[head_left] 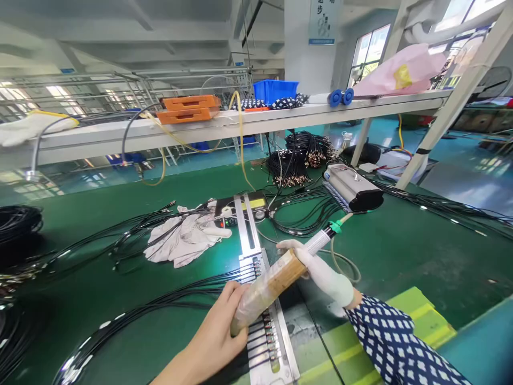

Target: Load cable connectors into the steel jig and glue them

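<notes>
My bare left hand (222,326) is wrapped round the near end of a wooden block (276,278) covered in clear tape. The block is tilted over a metal fixture (286,342). My right hand (324,272), in a white glove, is closed at the block's far end, its fingers touching it. A white syringe-like barrel (318,241) with a green fitting (335,227) and a hose sticks out from this hand; its lower end is hidden. Black cables (172,297) run into the fixture from the left, their ends lined up in a row of slots.
A white cloth (182,240) lies beside a black control box (256,206). A silver machine (352,187) stands at the right, with cable bundles (296,160) behind it. A shelf (272,120) spans the back, bearing orange cases (190,108) and a blue bin (275,92). Green-yellow mat (417,315) lies front right.
</notes>
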{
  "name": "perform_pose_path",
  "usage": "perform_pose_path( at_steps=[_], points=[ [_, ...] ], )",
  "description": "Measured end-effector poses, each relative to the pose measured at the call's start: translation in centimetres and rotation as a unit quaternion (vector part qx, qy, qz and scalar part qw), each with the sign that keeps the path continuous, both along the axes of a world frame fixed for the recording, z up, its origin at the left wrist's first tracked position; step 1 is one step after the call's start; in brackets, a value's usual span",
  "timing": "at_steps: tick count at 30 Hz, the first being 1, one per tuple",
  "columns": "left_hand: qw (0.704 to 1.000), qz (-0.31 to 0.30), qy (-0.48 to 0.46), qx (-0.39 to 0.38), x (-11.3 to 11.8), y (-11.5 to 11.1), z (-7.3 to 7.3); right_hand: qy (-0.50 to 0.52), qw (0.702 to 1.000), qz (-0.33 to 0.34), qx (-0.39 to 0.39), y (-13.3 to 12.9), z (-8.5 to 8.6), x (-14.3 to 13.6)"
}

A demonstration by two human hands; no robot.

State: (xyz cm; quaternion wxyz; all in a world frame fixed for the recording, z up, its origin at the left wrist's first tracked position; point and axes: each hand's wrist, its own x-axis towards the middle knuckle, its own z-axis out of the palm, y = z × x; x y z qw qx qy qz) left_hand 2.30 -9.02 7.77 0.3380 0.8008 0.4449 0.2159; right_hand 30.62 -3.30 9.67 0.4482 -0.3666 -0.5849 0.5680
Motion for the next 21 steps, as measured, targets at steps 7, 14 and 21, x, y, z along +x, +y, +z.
perform_pose_path(
  at_steps=[7, 14, 21],
  points=[
    [0.98, 0.006, -0.124, -0.158, 3.7, 0.4, -0.3, 0.208, 0.968, -0.014, -0.142, -0.8, -4.0, -2.9],
    [0.996, 0.019, -0.088, -0.006, 3.0, 5.2, -2.4, -0.057, 0.983, -0.156, -0.074, 3.8, -3.8, 0.1],
    [0.95, 0.235, 0.127, 0.162, -1.4, 9.8, -7.5, -0.371, 0.893, -0.254, 0.005, 14.8, -0.7, 4.9]
  ],
)
